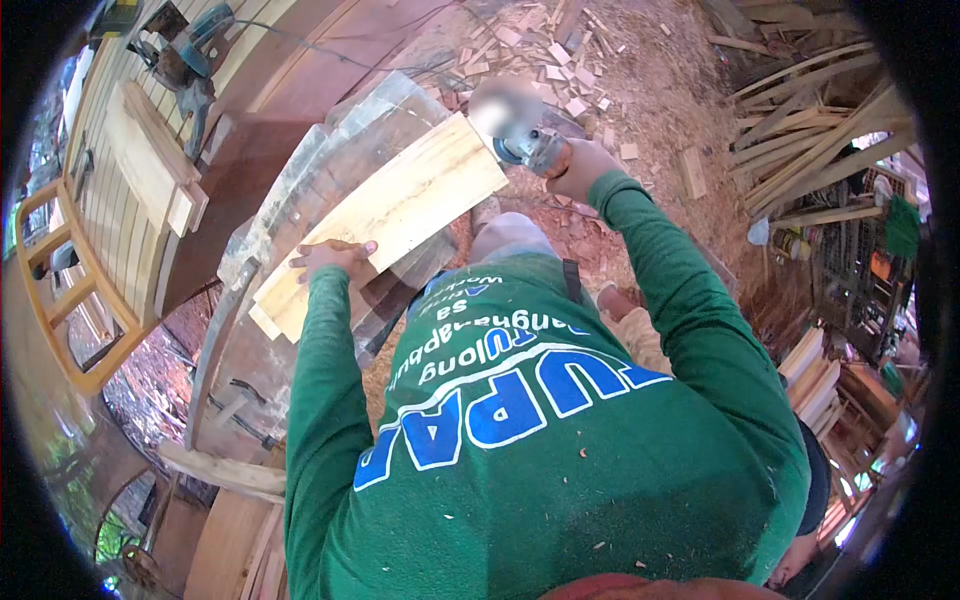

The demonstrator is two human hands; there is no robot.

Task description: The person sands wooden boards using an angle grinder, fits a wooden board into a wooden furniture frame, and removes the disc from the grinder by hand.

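Head view, watched from my seat away from the yard: I have the right hand (pixel 582 172) closed around the body of a grinder (pixel 543 152), while the left hand (pixel 335 258) lies on the near part of a pale board (pixel 390 210), fingers spread and pressing down. The two hands are well apart. The board lies slantwise on a dusty bench (pixel 305 175), its far end just beside the grinder. The disc (pixel 497 108) is a blur at that end, so I take it to be spinning; I cannot tell whether it touches the wood.

I judge the step in hand to be working the board's far end. As I read it, the next move calls for firm left-hand pressure so the board cannot slide, and a light, level right wrist. A catch at the corner could kick the tool back, and the left fingers should stay well behind the disc.

As for containers, I can make out no box or bin with certainty. At the right edge, a dark rack (pixel 845 275) has a green cloth (pixel 902 228) by it; its contents are too small to tell. Loose wood scraps (pixel 560 75) lie straight on the ground beyond the grinder, and a hammer (pixel 238 402) rests nearer me.
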